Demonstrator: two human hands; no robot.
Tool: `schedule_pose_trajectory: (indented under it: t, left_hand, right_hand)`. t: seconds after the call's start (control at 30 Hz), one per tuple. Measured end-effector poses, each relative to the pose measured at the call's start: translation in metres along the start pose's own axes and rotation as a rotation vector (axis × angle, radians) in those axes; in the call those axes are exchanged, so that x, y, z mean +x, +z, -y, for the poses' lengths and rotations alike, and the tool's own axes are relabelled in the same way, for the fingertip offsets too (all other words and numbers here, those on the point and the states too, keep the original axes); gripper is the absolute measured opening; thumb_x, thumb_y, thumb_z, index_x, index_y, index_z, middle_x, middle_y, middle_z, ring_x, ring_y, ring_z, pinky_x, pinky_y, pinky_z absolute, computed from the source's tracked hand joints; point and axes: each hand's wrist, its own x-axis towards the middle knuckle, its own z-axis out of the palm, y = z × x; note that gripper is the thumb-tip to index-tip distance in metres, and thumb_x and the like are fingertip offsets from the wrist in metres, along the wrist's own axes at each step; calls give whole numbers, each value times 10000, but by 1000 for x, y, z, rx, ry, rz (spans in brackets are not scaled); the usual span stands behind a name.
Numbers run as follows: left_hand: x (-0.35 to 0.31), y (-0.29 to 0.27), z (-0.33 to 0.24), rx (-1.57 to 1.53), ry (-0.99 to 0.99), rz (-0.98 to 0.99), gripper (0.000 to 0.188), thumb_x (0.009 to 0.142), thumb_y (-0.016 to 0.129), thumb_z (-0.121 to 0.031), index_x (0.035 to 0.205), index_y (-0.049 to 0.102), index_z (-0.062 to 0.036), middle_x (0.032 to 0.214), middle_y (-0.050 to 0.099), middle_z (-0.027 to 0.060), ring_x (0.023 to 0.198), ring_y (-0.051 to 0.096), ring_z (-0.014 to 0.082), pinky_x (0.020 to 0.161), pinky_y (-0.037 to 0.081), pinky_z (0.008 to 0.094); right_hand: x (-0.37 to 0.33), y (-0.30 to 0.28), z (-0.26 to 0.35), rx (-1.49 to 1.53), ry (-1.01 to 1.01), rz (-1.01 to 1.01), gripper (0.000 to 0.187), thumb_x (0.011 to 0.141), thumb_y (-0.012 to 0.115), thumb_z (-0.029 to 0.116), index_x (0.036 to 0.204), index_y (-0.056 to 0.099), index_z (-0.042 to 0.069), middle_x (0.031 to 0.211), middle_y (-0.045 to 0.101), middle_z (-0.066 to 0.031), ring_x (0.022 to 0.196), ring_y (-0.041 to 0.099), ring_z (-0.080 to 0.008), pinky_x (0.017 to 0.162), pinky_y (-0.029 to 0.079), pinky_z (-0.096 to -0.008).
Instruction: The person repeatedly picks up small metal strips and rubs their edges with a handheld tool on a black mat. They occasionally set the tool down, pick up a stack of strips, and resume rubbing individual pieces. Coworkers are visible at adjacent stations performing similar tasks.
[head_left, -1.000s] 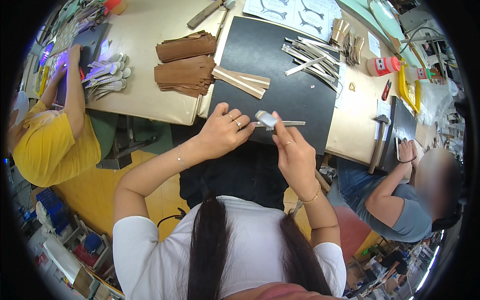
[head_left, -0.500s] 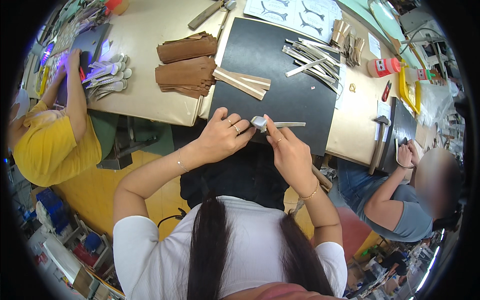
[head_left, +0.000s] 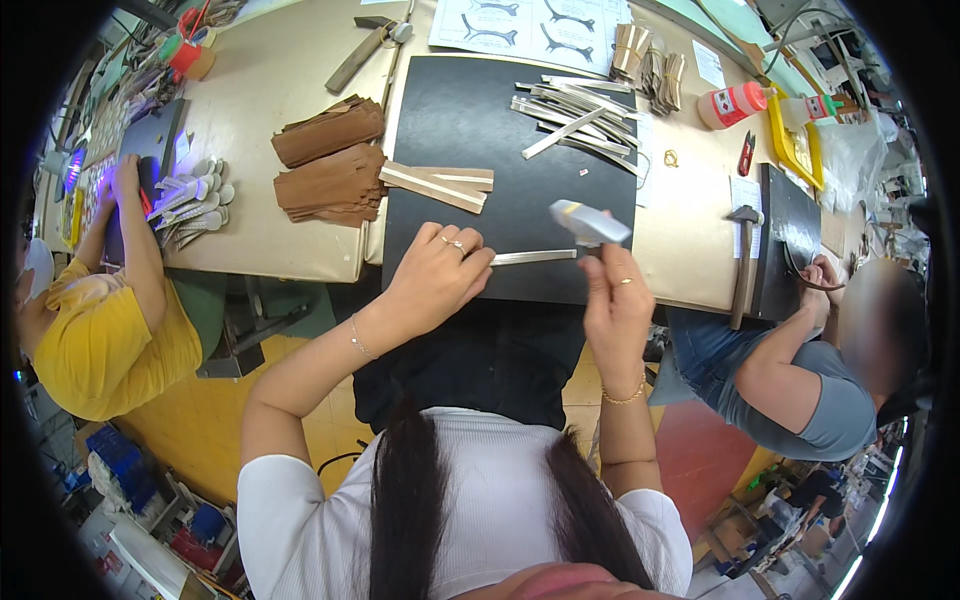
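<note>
My right hand (head_left: pixel 618 305) is closed around a hammer, whose metal head (head_left: pixel 590 222) shows above the black mat (head_left: pixel 420 120). The hand hides most of its handle. Across the near part of the mat lies a narrow pale strip (head_left: pixel 540 257), its right end close to the hammer head. My left hand (head_left: pixel 440 270) has bent fingers closed at the left end of that strip. Farther off on the mat are two brown strips with pale centre bands (head_left: pixel 435 188), and several pale metallic-looking strips (head_left: pixel 580 118) are heaped at the far right.
Stacks of brown pieces (head_left: pixel 330 185) lie left of the mat. Another hammer (head_left: pixel 370 55) rests behind them. To the right are a red-labelled bottle (head_left: pixel 733 105), a yellow tray (head_left: pixel 795 145) and a third hammer (head_left: pixel 743 260). Co-workers sit on both sides.
My right hand has moved right, away from my left hand, raising the hammer head. More of the narrow strip now shows between the hands. The view has shifted slightly.
</note>
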Motion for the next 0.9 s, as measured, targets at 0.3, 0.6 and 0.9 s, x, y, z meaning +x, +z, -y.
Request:
schedule_pose_trajectory:
  t: [0.3,0.6,0.9]
  left_hand:
    - [23,-6,4,198,187,141,267,811,681,-81,1074,682,-34,1053,627,88,945,613,238,862,471,362]
    - [9,2,-20,149,114,12,318,776,740,-141,1039,682,27,1017,611,119,910,598,247,797,483,374]
    - [-10,13,-57,167,-21,74,522,826,736,-182,1252,626,100,1297,595,254,1244,562,404,1028,497,477]
  right_hand:
    - [-33,-11,-43,24,277,-42,387,1065,581,134,1425,587,-7,894,687,-75,709,560,-122,658,474,-257]
    - [-36,-7,-45,96,338,-14,348,1036,611,87,1357,609,-45,903,650,-169,741,609,-278,717,506,-328]
    - [-35,-6,-48,102,276,-22,349,1050,596,123,1351,612,-52,895,653,-169,729,620,-280,700,507,-347]
